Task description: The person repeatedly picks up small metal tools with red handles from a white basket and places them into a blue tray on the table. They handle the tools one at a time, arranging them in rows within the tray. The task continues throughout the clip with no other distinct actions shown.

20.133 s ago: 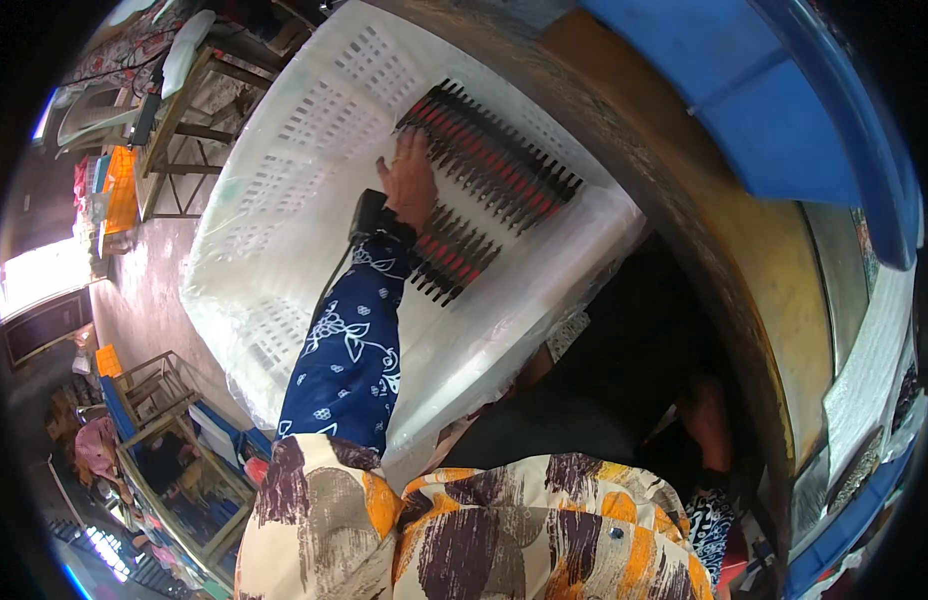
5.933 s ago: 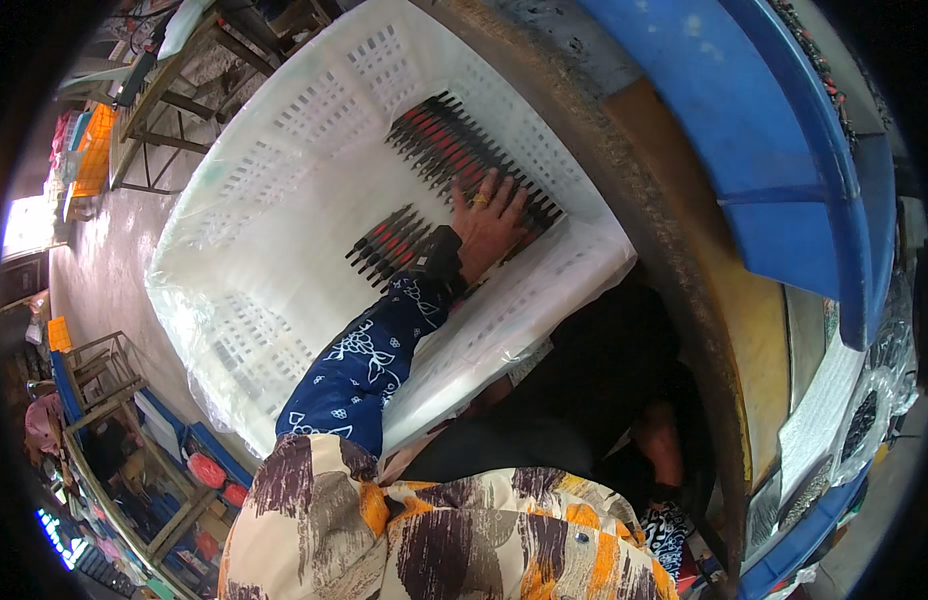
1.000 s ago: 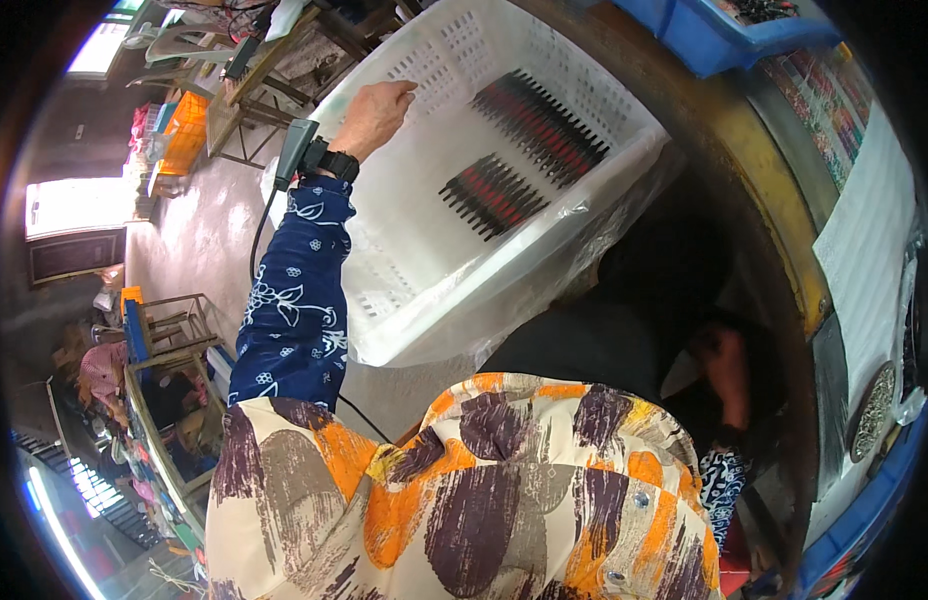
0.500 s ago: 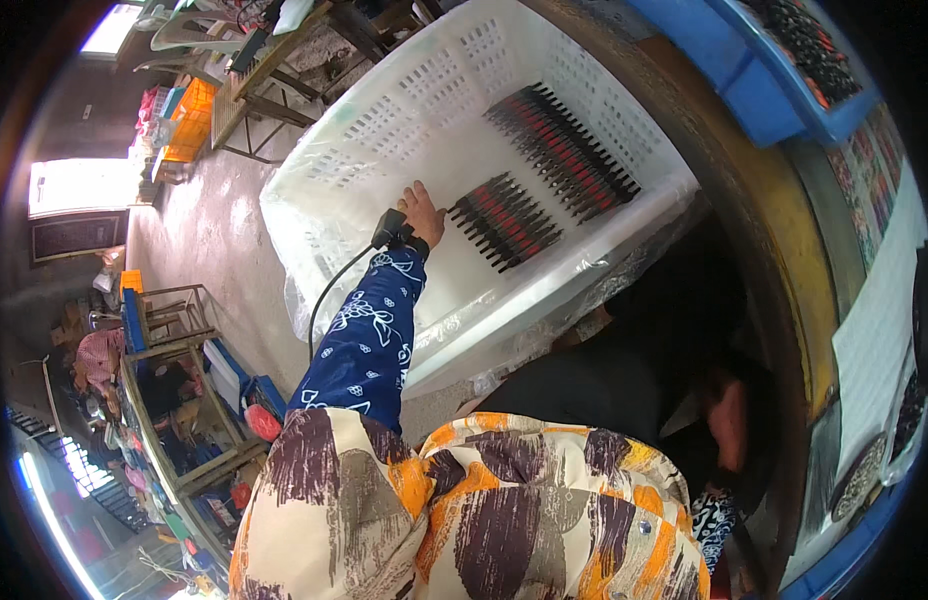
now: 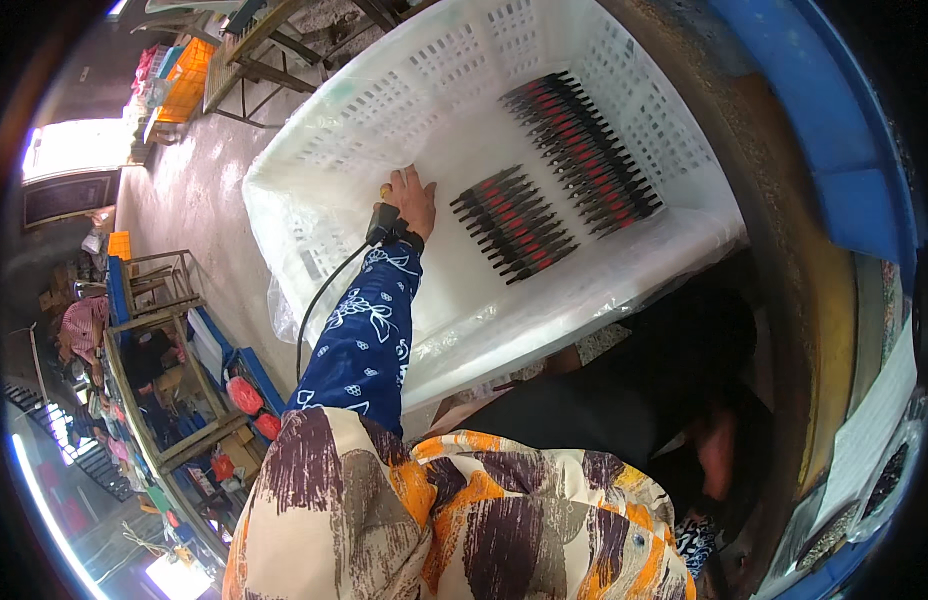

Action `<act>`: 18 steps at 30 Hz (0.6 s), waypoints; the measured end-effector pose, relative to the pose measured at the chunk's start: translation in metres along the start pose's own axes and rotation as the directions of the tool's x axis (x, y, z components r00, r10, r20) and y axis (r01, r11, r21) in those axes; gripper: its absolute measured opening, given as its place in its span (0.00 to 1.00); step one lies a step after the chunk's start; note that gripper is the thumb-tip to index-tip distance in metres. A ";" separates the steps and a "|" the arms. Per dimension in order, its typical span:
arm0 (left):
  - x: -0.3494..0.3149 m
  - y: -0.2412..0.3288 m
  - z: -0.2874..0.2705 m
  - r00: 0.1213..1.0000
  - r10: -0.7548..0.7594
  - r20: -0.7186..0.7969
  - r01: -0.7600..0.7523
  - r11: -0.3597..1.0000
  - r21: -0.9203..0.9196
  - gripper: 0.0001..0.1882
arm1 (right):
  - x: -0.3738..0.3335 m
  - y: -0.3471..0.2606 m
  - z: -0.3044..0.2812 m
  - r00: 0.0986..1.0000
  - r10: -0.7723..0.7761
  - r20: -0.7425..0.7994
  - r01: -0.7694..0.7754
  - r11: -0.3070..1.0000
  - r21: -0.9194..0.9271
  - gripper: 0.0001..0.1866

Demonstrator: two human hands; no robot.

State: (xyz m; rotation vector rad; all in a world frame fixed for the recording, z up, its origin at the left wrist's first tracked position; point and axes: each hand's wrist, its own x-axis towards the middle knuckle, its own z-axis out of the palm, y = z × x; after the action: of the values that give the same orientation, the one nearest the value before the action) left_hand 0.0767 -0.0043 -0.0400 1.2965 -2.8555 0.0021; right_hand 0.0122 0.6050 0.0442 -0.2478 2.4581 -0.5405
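Note:
My left hand (image 5: 409, 205), with a ring and a dark wrist strap, reaches into a white perforated crate (image 5: 329, 145) lined with clear plastic. Its fingers are stretched out and it holds nothing. Right of it lies a shorter row of slim black pieces with red middles (image 5: 514, 225), set side by side. A longer row of similar pieces (image 5: 584, 155) lies beyond, toward the crate's far right wall; their exact kind is unclear. My right hand (image 5: 717, 455) hangs low in shadow at the right, beside my dark-clothed leg, and its fingers cannot be made out.
At the right runs a worn workbench edge (image 5: 834, 380) with a blue bin (image 5: 854, 150) on it. A wooden rack (image 5: 164, 390) with goods stands at the left. An orange crate (image 5: 187, 80) sits at the far left. A black cable (image 5: 314, 300) runs along my left sleeve.
The view has shifted, and the crate now appears larger. My left hand stays left of the shorter row, with its fingers still extended. Both rows look unchanged.

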 end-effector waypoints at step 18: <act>0.005 -0.003 0.003 0.996 -0.018 -0.092 0.020 1.000 0.014 0.23 | -0.002 0.039 0.013 0.996 -0.092 0.011 0.093 0.990 -0.110 0.18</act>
State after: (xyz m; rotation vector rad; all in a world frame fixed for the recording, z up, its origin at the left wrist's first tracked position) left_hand 0.0755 -0.0097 -0.0429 1.2908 -2.7715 0.0803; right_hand 0.0200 0.6364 0.0187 -0.4099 2.4833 -0.4425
